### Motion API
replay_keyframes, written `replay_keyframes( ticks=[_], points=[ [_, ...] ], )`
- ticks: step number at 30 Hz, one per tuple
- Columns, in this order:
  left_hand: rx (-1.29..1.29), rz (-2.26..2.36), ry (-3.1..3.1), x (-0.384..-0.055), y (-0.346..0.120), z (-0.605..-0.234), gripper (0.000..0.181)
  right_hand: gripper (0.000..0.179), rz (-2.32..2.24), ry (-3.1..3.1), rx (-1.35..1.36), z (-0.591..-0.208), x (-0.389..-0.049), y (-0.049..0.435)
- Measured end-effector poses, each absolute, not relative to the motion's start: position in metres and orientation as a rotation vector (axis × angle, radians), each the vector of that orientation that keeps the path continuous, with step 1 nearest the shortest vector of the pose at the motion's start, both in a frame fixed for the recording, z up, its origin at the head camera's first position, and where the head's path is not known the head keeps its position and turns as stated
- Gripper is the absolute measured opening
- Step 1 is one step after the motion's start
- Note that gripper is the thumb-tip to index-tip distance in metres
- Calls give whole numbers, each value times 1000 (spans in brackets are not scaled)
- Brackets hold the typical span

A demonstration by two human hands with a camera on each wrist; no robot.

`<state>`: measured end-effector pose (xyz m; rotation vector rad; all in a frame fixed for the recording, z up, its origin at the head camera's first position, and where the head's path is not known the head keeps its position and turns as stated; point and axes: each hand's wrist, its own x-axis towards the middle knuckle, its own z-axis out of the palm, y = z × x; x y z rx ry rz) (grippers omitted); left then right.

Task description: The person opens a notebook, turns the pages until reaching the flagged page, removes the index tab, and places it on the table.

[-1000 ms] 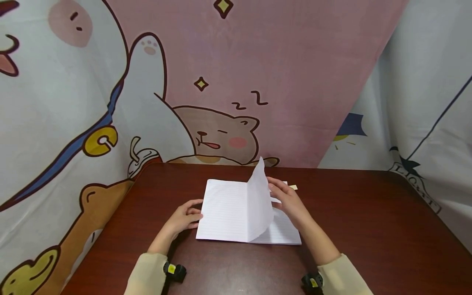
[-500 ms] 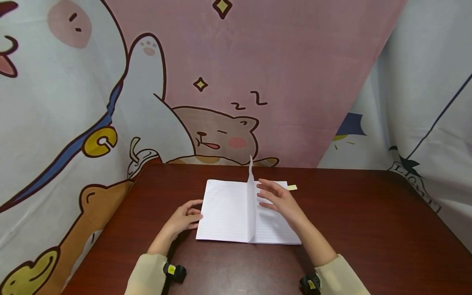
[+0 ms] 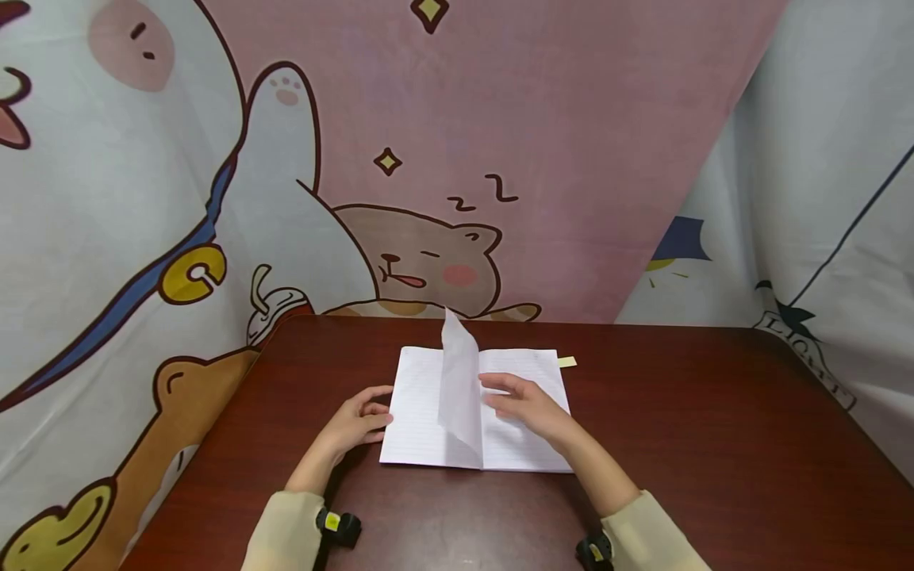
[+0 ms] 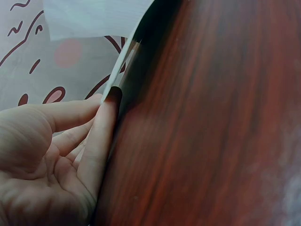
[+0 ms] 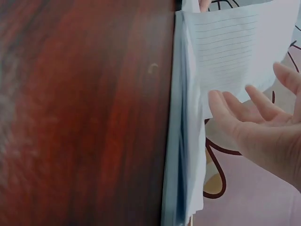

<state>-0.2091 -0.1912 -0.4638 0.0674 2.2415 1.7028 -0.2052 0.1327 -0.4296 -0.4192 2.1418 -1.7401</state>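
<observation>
Nearest the wearer, 2 pale sleeves reached over the worktop, a black camera at each wrist. Of the hands, the left hand had curled fingers and pinched the left edge of the notebook. The right hand was loosely spread above the right-hand page, grasping nothing; whether a fingertip touched the raised leaf could not be told.

The notebook lay open on the worktop between the hands. From its gutter 1 leaf stood up, tilted left of upright. Farther off, a yellow tab projected past the right edge near the far corner. Behind the worktop hung a printed cloth.

Technique (judgement): the step looked like turning 1 leaf leftward. It called for a light, steady left grip against sliding, and soft right fingers guiding the leaf down from the gutter outward; a hard push risked a crease.

Views: the left wrist view showed the notebook's edge between the digits, a contact small in the head view. The right wrist view showed ruled lines on the leaf and the stacked page edges; the head view gave the leaf's lean.
</observation>
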Motion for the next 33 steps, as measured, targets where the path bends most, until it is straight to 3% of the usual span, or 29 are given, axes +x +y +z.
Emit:
replay_keyframes(
  ticks=[13,22,33],
  points=[
    [80,1723,2207,-211,-191,-466,54,47,-1503,2172,-460,-434,-203,128],
    [18,1725,2216,-210,-190,-466,44,49,-1417,2150,-563,-437,-204,128],
    [55,1695,2259,-211,-190,-466,56,49,-1389,2165,-587,-437,-204,129]
  ],
)
